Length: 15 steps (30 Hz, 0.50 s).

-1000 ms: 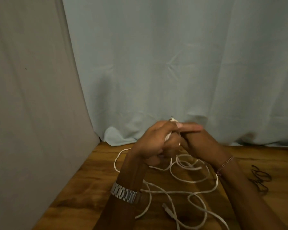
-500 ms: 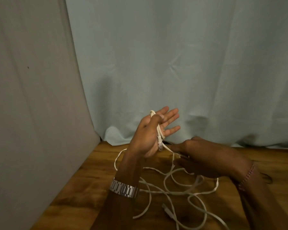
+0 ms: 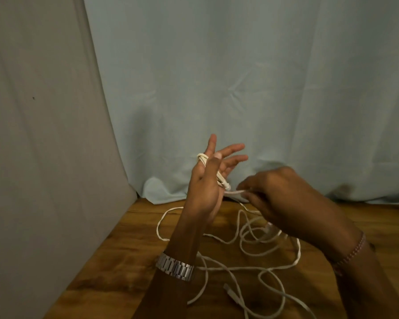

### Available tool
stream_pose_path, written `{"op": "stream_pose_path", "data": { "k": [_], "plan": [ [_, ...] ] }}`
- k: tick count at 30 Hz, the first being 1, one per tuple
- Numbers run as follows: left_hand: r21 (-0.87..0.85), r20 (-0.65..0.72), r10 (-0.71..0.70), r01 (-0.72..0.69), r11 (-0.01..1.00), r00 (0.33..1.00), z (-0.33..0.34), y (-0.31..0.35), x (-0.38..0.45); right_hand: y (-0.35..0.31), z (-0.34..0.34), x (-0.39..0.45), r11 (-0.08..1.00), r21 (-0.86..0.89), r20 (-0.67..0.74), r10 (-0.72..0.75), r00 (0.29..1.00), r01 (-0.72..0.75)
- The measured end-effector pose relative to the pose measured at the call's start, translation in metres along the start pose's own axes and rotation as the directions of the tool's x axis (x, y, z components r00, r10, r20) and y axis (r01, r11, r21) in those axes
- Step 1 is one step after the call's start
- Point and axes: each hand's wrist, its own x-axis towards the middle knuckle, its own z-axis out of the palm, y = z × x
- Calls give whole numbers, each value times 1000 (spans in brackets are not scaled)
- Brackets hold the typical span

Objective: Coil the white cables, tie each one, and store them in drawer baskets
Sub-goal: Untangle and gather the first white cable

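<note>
Thin white cable (image 3: 258, 249), loose loops

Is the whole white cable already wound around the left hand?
No, only a few turns of the thin white cable wrap the left hand; most of it lies in loose loops on the brown wooden table.

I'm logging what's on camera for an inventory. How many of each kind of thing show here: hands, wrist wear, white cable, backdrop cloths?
Hands: 2, left hand and right hand
Wrist wear: 2, metal watch and bead bracelet
White cable tangle: 1, strand count unclear
Backdrop cloths: 2, grey cloth and pale blue cloth
Total: 7
</note>
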Motion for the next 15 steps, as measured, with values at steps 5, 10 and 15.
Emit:
{"op": "stream_pose_path", "data": {
  "k": [5, 10, 15],
  "plan": [
    [380, 81, -142, 102, 920, 986, -6, -1, -6, 7, -13, -3, 977, 139, -268, -119, 956, 161],
    [558, 179, -233, 96, 824, 956, 2, 5, -15, 23, -16, -1, 958, 27, -443, -244, 863, 285],
    [391, 274, -469, 348, 852, 840, 18, 10, -18, 42, -14, -2, 953, -180, -571, -303, 763, 244]
  ]
}}
